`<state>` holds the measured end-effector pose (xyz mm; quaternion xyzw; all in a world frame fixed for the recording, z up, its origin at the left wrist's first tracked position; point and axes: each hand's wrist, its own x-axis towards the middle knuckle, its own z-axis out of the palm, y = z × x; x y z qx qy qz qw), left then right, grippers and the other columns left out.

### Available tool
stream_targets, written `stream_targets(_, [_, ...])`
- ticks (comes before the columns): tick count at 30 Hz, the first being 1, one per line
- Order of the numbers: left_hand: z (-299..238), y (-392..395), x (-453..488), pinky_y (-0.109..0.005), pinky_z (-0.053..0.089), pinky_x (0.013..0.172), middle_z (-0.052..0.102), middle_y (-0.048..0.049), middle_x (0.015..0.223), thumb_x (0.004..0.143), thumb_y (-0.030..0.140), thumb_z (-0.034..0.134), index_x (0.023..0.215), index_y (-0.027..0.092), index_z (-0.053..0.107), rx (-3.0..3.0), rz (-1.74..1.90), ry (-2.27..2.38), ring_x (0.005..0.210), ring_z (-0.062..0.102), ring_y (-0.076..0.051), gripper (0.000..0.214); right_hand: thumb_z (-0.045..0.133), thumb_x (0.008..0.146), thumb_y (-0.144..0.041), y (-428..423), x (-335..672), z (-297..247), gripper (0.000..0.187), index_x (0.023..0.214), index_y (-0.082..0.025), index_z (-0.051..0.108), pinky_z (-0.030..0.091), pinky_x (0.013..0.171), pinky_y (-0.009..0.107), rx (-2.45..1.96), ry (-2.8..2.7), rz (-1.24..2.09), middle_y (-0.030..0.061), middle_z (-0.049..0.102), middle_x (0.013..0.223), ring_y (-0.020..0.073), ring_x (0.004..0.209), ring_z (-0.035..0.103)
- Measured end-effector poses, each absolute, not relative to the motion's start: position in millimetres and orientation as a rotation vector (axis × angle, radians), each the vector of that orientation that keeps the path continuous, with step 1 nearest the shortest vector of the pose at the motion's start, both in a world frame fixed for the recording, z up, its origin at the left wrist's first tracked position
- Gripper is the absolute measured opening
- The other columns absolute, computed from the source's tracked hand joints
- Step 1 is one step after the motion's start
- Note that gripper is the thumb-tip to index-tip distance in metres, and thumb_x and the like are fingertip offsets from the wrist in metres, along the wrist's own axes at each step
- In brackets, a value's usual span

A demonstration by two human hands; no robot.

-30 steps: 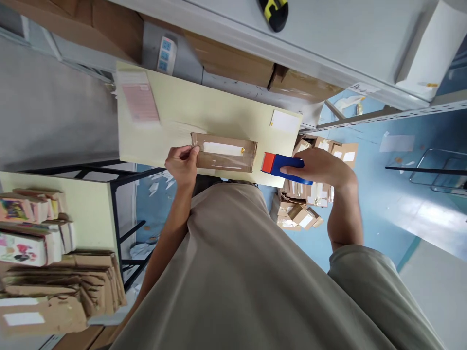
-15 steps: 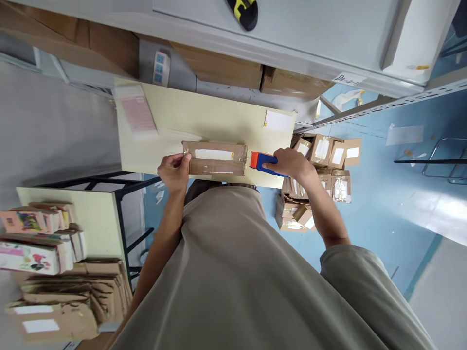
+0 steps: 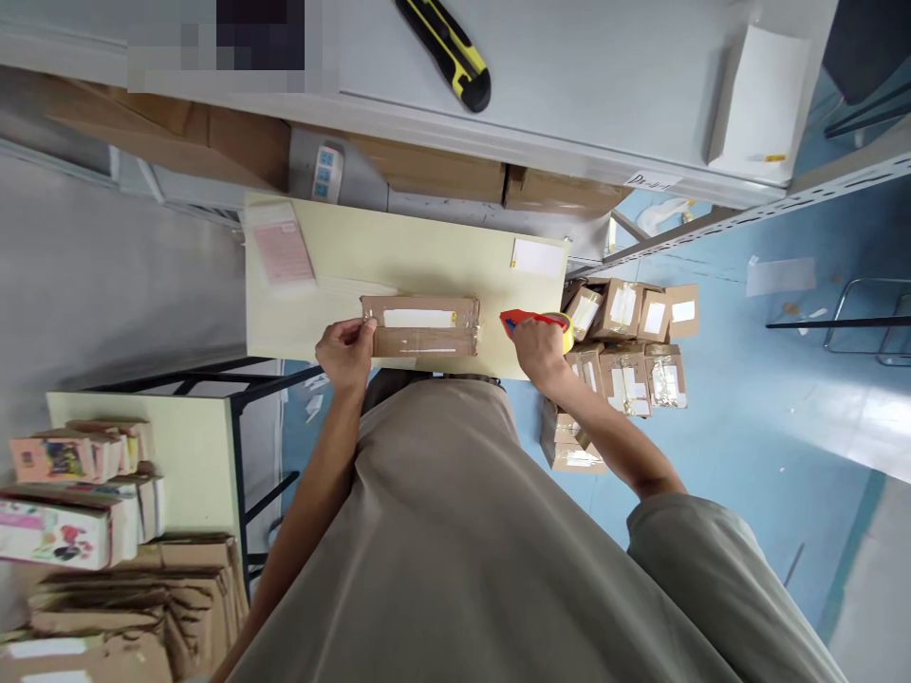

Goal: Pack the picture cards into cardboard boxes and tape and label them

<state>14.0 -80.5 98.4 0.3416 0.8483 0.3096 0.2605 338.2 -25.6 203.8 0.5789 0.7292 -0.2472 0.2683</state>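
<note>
A long, low cardboard box (image 3: 425,340) lies near the front edge of the pale yellow table (image 3: 399,247). White labels and shiny clear tape show on its top. My left hand (image 3: 345,351) pinches the box at its left end, thumb on top. To the right of the box, and apart from it, my right hand (image 3: 539,349) is wrapped round a tape dispenser (image 3: 523,317). The dispenser is red with some blue, and a yellow-edged tape roll shows past my knuckles. My fingers hide much of its body.
Behind the table runs a grey shelf (image 3: 569,95) with a yellow and black utility knife (image 3: 450,52). A pink-and-white paper (image 3: 283,245) and a white label (image 3: 539,257) lie on the table. Taped boxes (image 3: 626,375) are piled at right; books (image 3: 71,517) and flattened cartons (image 3: 135,607) at lower left.
My right hand has turned the tape dispenser, so its red side and tape roll now show instead of its blue side. My left hand stays on the box. The whole view has shifted slightly.
</note>
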Motion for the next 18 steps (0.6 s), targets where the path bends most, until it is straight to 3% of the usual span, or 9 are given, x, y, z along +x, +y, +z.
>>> stream_targets(4, [105,-77,12,-0.04,0.066,0.095,0.079,-0.0106,0.109,0.088,0.034,0.083,0.115,0.016,0.073,0.974,0.811,2.356,0.098,0.077,-0.025,0.033,0.063,0.116,-0.035,-37,349,196,0.035,0.126,-0.004,0.075,0.058,0.083,0.04,1.739,1.871,-0.637,0.0292,0.083,0.108,0.0389,0.106,0.084])
stream_targets(8, [128,-60,39,-0.05,0.059,0.112,0.075,-0.0178,0.13,0.091,0.032,0.082,0.13,0.017,0.07,1.346,0.975,2.334,0.123,0.071,-0.033,0.044,0.06,0.117,-0.045,-40,362,215,0.042,0.126,-0.006,0.07,0.059,0.084,0.041,1.92,1.901,-0.599,0.0271,0.082,0.104,0.038,0.1,0.083])
stream_targets(13, [192,-8,130,-0.053,0.052,0.123,0.075,-0.0153,0.136,0.107,0.037,0.069,0.137,0.023,0.071,1.908,1.194,1.772,0.134,0.066,-0.033,0.033,0.053,0.118,-0.05,-13,371,260,0.044,0.132,-0.009,0.063,0.062,0.082,0.045,2.268,2.137,-0.423,0.0187,0.078,0.091,0.0367,0.089,0.08])
stream_targets(18, [251,55,215,-0.053,0.048,0.13,0.071,-0.0134,0.155,0.116,0.028,0.051,0.15,0.025,0.068,2.167,1.216,1.326,0.148,0.062,-0.03,0.039,0.041,0.119,-0.04,51,378,295,0.038,0.142,-0.011,0.051,0.062,0.097,0.051,2.412,2.566,-0.191,0.0185,0.078,0.106,0.0355,0.105,0.077])
